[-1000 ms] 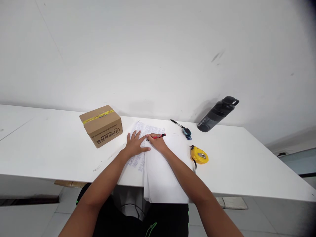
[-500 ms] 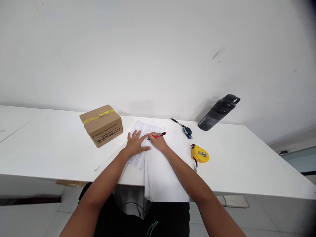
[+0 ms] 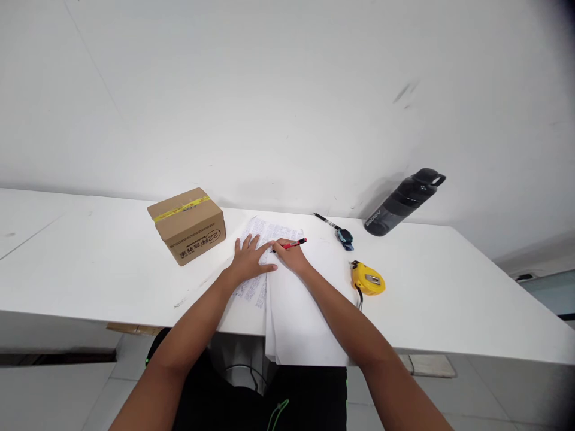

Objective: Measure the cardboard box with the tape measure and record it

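Observation:
Fingers spread, my left hand (image 3: 248, 261) lies flat on the left page of a notebook (image 3: 309, 317), which is covered in handwriting. My right hand (image 3: 290, 255) pinches a red pen (image 3: 295, 244) with a black end, its tip low at the upper part of the page near my left thumb and forefinger. Part of the writing is hidden under both hands. The right-hand sheets look mostly blank, and their lower edge hangs over the table's front edge.
A taped cardboard box (image 3: 193, 230) stands left of the notebook. To the right lie a black pen (image 3: 326, 221), a dark wristwatch (image 3: 344, 238) and a yellow tape measure (image 3: 368, 279). A dark bottle (image 3: 402, 203) stands near the wall on the white table (image 3: 449, 299).
The whole view has shifted slightly, so everything sits a little further right. Both hands keep nearly the same pose on the notebook, and the red pen stays in my right hand.

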`<action>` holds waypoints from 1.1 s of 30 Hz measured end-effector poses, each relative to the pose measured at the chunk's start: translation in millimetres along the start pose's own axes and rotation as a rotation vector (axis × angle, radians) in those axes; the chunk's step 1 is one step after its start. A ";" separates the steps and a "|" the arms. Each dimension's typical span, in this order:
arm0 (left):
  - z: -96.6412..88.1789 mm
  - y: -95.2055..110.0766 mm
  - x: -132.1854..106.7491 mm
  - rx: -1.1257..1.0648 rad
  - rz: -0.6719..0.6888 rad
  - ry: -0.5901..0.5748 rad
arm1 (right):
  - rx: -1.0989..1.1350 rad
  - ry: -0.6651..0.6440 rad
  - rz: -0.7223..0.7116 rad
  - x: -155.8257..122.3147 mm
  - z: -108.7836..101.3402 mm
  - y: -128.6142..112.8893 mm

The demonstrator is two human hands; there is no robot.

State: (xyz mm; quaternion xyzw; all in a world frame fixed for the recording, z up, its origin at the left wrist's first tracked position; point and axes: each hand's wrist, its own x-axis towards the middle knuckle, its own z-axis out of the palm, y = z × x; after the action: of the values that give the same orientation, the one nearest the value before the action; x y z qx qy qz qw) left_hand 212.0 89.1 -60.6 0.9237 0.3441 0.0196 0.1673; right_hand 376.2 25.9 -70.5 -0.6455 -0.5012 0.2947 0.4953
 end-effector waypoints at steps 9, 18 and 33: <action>1.1 -1.1 0.7 -0.010 0.003 0.007 | -0.011 0.016 -0.012 1.6 1.3 6.2; 1.7 -1.7 1.1 -0.004 -0.002 0.003 | -0.023 0.064 -0.028 0.8 2.4 6.4; 0.2 -0.9 0.5 -0.007 -0.006 0.006 | -0.073 0.103 -0.025 0.4 -0.4 6.1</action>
State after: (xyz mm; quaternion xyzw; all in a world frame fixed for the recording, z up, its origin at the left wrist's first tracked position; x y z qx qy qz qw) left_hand 211.9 90.0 -61.1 0.9220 0.3473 0.0232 0.1698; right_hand 378.9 26.1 -76.1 -0.6711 -0.4932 0.2365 0.5004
